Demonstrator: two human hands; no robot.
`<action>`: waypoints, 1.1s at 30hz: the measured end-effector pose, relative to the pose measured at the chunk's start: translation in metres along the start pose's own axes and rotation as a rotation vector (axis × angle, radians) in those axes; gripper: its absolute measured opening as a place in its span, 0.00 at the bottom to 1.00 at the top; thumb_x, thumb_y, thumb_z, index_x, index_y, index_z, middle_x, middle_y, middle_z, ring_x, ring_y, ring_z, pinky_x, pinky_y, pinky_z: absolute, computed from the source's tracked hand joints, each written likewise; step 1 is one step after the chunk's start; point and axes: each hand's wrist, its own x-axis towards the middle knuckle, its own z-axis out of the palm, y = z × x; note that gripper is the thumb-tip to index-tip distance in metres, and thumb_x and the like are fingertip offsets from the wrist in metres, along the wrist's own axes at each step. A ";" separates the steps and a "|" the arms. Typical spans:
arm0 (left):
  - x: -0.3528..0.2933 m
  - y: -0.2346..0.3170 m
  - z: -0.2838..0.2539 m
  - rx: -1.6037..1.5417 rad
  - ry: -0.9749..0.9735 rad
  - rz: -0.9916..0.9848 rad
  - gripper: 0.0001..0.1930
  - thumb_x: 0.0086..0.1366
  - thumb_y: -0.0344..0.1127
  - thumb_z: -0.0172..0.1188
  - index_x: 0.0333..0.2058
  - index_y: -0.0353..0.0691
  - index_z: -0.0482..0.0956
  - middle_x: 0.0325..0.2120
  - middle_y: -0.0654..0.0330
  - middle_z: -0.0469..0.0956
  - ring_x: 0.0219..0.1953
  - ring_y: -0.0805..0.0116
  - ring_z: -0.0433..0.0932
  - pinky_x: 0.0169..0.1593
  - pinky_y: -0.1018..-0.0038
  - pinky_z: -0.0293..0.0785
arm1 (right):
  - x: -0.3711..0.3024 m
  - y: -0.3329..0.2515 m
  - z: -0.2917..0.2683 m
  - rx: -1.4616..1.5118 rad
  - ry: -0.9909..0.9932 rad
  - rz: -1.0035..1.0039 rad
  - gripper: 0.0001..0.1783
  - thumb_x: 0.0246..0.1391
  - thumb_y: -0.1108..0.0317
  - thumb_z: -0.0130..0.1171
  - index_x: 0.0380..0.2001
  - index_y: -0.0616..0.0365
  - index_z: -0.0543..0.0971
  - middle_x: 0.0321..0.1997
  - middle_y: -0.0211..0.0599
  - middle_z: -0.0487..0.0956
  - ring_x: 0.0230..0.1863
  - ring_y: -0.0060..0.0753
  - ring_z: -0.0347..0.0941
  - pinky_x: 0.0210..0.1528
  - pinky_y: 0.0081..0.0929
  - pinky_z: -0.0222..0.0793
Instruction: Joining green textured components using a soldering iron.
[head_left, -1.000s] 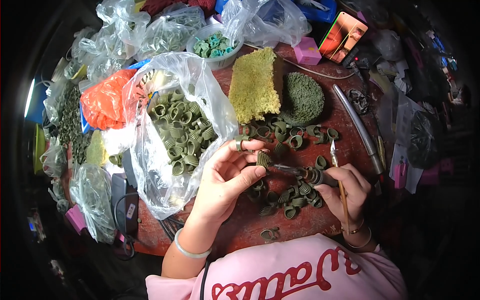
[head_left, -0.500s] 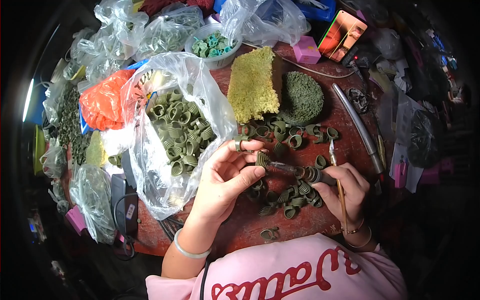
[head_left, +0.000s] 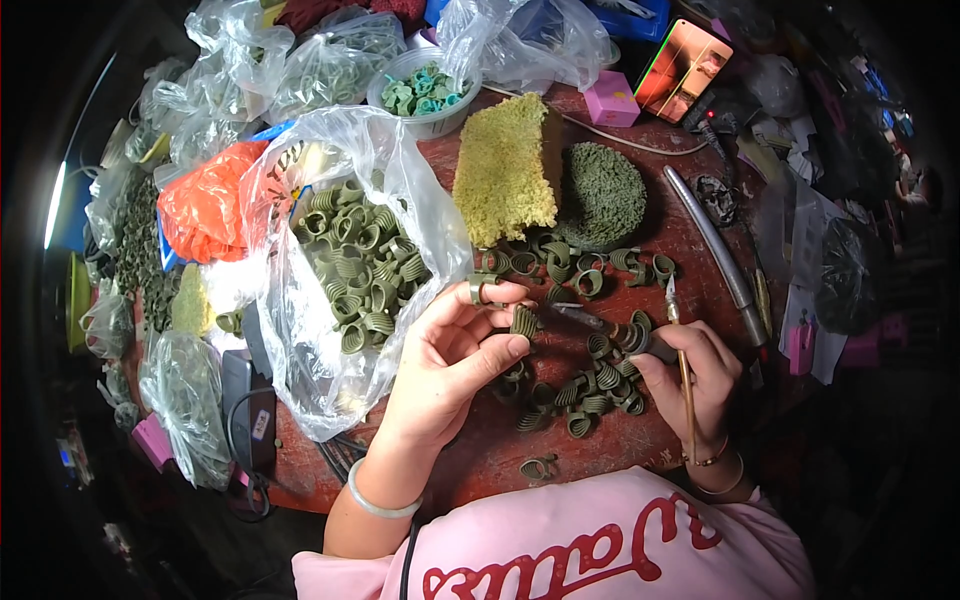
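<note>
My left hand (head_left: pixel 448 350) pinches a green ridged ring (head_left: pixel 524 321) between thumb and fingers. Another green ring (head_left: pixel 477 291) sits around one of its fingers. In my right hand (head_left: pixel 702 372) are two tools: a slim brown-handled tool (head_left: pixel 686 395) with a pale metal tip, pointing away from me, and a dark pen-like tool (head_left: pixel 580 316). The dark tool's tip points toward the pinched ring, apart from it. Ridged rings around its shaft partly hide it; whether they sit on it or lie behind, I cannot tell. Loose green rings (head_left: pixel 580 390) lie beneath.
A clear plastic bag (head_left: pixel 300 385) full of green rings lies open at left. Beyond my hands are a yellow sponge block (head_left: pixel 503 170), a round green pad (head_left: pixel 604 195) and a tub (head_left: pixel 440 125) of green pieces. A tapered metal rod (head_left: pixel 712 240) and a lit phone (head_left: pixel 685 70) are at right.
My right hand has drawn slightly right and back, taking the dark tool's tip away from the pinched ring. My left hand stays nearly in place.
</note>
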 end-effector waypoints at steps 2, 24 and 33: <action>0.000 0.000 0.000 0.017 -0.001 0.001 0.21 0.55 0.17 0.59 0.49 0.35 0.71 0.44 0.58 0.75 0.46 0.69 0.76 0.49 0.76 0.72 | -0.001 0.002 -0.001 -0.009 0.013 -0.015 0.16 0.42 0.69 0.71 0.31 0.63 0.76 0.23 0.37 0.74 0.22 0.33 0.74 0.24 0.26 0.68; 0.001 -0.001 -0.001 0.011 -0.027 0.029 0.20 0.57 0.18 0.59 0.49 0.35 0.71 0.45 0.56 0.75 0.47 0.69 0.75 0.50 0.75 0.72 | 0.000 -0.003 -0.002 0.011 -0.027 -0.050 0.15 0.42 0.68 0.71 0.30 0.61 0.77 0.23 0.34 0.75 0.21 0.29 0.73 0.22 0.24 0.67; 0.001 -0.002 -0.002 0.001 -0.013 0.022 0.20 0.57 0.18 0.58 0.49 0.35 0.71 0.44 0.57 0.75 0.46 0.69 0.76 0.49 0.75 0.73 | 0.000 -0.002 -0.002 0.019 -0.026 -0.059 0.15 0.41 0.69 0.72 0.30 0.61 0.77 0.23 0.33 0.75 0.20 0.29 0.72 0.22 0.24 0.67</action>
